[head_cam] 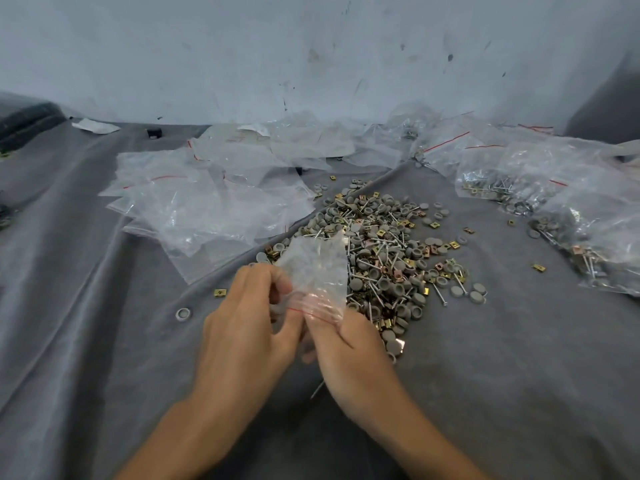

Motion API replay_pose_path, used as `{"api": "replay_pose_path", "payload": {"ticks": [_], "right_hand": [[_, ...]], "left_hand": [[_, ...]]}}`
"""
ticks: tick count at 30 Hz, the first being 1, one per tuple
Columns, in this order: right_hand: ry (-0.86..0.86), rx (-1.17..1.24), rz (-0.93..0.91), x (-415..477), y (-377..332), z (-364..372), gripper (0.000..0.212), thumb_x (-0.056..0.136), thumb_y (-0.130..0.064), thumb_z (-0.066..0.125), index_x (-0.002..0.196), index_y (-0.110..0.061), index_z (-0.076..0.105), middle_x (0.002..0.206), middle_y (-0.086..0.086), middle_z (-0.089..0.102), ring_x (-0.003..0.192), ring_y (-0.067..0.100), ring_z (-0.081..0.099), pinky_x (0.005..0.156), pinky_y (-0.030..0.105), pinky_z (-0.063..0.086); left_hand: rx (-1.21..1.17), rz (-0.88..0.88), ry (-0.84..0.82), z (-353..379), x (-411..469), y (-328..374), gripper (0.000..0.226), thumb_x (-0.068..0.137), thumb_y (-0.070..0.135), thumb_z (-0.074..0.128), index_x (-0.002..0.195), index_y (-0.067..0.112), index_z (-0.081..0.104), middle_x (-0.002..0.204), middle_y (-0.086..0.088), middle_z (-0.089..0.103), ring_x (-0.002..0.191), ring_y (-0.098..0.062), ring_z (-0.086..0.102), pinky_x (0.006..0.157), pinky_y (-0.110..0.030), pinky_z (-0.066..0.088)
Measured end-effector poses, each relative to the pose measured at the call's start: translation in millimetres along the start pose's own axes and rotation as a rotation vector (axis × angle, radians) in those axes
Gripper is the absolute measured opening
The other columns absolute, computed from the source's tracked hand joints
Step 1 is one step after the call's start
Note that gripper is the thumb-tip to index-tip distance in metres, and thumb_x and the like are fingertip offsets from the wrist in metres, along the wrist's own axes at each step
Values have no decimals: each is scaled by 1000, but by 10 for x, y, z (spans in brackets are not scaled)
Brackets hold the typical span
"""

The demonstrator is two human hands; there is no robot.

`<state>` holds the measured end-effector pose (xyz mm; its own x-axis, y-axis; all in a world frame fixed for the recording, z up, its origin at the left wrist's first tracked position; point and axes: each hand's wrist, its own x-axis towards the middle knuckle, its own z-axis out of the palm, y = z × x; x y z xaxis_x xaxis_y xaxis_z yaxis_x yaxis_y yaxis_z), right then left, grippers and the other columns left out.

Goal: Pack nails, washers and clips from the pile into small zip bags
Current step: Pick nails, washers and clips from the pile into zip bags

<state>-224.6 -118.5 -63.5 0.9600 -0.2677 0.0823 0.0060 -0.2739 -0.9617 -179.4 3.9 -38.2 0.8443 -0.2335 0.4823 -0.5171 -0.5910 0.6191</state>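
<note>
Both hands, left hand (242, 317) and right hand (346, 355), pinch the red-striped mouth of a small clear plastic zip bag (317, 271) at frame centre; the pile of grey washers, nails and brass clips (384, 251) lies just beyond, nearer the right hand.

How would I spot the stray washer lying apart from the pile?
Find the heap of hardware in the middle of the grey cloth. Left of the left hand lies the stray washer, a pale ring; its only neighbour is a square brass clip.
</note>
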Motion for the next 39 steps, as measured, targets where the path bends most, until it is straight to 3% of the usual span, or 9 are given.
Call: {"api": "replay_pose_path", "payload": {"ticks": [3,6,9,13,25,31,34,36,39], "right_hand": [[56,-3,-25,3,-3,30,60,84,-67,38,106,-23,71,84,-2,71,79,18,67,74,54,55],[63,22,-92,10,-32,25,30,91,-59,38,113,-70,55,87,-20,68,82,5,65,81,47,56],[29,37,-108,11,-67,11,43,95,-48,41,111,-87,36,88,-33,65,84,-3,63,83,36,56],[-10,95,-130,30,-59,0,44,89,-47,48,117,-80,42,106,-34,67,98,-6,64,87,35,55],[-104,118,-56,19,-73,19,31,92,-52,43,96,-81,50,80,-10,63,72,9,59,66,51,53],[-115,56,-112,76,-62,-83,54,106,-31,44,100,-86,45,90,-32,65,78,-4,62,63,14,47],[-206,-30,-104,117,-113,-286,22,97,-41,60,114,-55,62,80,-18,66,64,2,58,53,22,52],[-283,-141,-101,196,-151,-536,35,90,-40,69,124,-39,65,98,-15,71,77,8,68,63,31,58],[-37,-294,-131,425,-150,-952,31,93,-34,68,124,-39,66,105,-24,70,91,0,68,76,22,55]], "left_hand": [[113,57,53,-40,29,-13,32,81,22,79,89,35,51,86,14,56,73,-9,55,59,-39,52],[180,78,89,-73,36,-17,32,78,20,82,88,34,55,86,15,58,70,-8,56,56,-37,51],[149,96,91,-82,28,-31,26,77,22,81,89,33,61,90,16,61,73,-6,59,57,-33,49],[121,152,87,-67,10,-40,18,81,18,76,96,27,70,96,13,67,73,-13,65,61,-38,55],[2,128,115,-94,56,-32,36,74,-9,70,97,19,75,97,14,67,85,-3,60,78,-7,42],[-9,176,0,-75,53,-74,51,77,-14,60,117,14,74,120,11,69,113,-3,60,98,-13,43],[15,126,-64,-93,95,-129,46,85,4,51,126,15,70,128,3,69,121,-9,59,103,-16,38],[81,70,-105,-103,127,-202,39,96,9,50,131,16,66,133,-1,66,125,-20,57,105,-19,33],[222,51,-148,-109,146,-264,43,96,24,45,135,19,64,135,-6,59,123,-31,46,110,-40,34]]}}
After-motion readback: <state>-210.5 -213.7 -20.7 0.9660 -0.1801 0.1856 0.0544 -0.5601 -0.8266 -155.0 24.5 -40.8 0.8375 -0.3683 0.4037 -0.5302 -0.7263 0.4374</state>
